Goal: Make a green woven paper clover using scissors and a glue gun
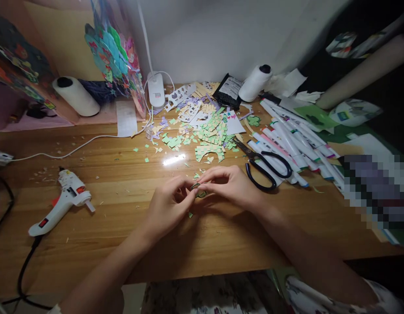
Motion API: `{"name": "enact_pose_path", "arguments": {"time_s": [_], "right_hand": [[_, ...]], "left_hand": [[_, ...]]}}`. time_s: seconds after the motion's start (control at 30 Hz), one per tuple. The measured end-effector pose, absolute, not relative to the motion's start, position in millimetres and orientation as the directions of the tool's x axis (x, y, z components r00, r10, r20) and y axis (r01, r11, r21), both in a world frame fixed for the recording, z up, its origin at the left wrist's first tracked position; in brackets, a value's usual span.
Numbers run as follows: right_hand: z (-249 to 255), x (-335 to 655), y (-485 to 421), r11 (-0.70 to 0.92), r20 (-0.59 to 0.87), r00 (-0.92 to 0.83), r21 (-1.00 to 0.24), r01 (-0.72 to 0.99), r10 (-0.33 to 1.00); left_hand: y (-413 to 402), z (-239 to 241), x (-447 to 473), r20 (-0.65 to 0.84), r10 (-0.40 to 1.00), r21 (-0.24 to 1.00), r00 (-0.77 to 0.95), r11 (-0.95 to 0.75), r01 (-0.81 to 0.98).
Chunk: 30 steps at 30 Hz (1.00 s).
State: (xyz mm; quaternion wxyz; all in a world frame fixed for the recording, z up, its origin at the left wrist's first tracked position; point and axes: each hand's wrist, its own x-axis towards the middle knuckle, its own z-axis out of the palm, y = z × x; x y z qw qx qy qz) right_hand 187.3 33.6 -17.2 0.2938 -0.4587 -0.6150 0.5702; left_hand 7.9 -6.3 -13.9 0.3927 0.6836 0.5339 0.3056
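From here I see a small green paper piece [202, 194] with a dark outline, pinched where my left hand [171, 198] and right hand [232, 185] meet over the counter [123, 244]. It is partly covered, so I cannot make out its full shape.

White glue gun [62, 201] at left, 2 white spools [255, 83], power strip [156, 90], black packet [228, 91]

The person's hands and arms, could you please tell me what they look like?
The left hand and right hand are bare, with no glove, ring or watch visible. The forearms are bare and show no markings. The right sleeve is pale and patterned; only a pale edge of the left sleeve shows.
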Motion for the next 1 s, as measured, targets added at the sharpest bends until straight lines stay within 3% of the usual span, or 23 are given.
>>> {"name": "enact_pose_path", "arguments": {"time_s": [0.17, 0.33, 0.4, 0.6, 0.7, 0.77, 0.83, 0.9, 1.0], "right_hand": [[-16.4, 183.0, 29.3, -0.068, -0.155, -0.392, -0.972, 0.226, 0.907], [-17.7, 185.8, 31.3, -0.230, -0.286, -0.358, -0.954, 0.191, 0.889], [-17.4, 188.0, 33.4, -0.225, -0.275, -0.301, -0.955, 0.192, 0.913], [-18.2, 200.6, 46.3, -0.003, 0.000, 0.059, -0.999, 0.048, 0.998], [-18.7, 209.5, 54.3, 0.220, 0.168, 0.382, -0.971, -0.097, 0.909], [-18.7, 212.8, 56.9, 0.303, 0.199, 0.490, -0.942, -0.142, 0.849], [-19.2, 211.1, 55.2, 0.242, 0.163, 0.408, -0.959, -0.148, 0.898], [-20.5, 204.2, 49.1, 0.106, 0.090, 0.165, -0.991, -0.087, 0.982], [-22.7, 188.7, 36.1, -0.007, -0.015, -0.162, -0.999, 0.050, 0.987]], "left_hand": [[-5.4, -16.2, 6.2, -0.013, 0.964, 0.838, 0.266, -0.134, 0.528], [-6.0, -17.2, 6.3, -0.092, 0.955, 0.854, 0.283, -0.070, 0.515], [-6.3, -18.6, 7.1, -0.119, 0.953, 0.873, 0.280, -0.034, 0.486], [-3.0, -19.0, 8.3, -0.290, 0.940, 0.946, 0.179, 0.253, 0.203], [1.0, -15.9, 6.5, -0.345, 0.935, 0.939, 0.086, 0.344, 0.030], [3.0, -14.1, 5.3, -0.386, 0.922, 0.920, 0.039, 0.388, -0.054], [3.8, -12.9, 4.9, -0.428, 0.904, 0.894, 0.021, 0.427, -0.137], [3.3, -11.8, 5.5, -0.444, 0.896, 0.879, 0.004, 0.436, -0.193], [1.2, -9.9, 7.1, -0.402, 0.915, 0.902, -0.045, 0.387, -0.193]]}}
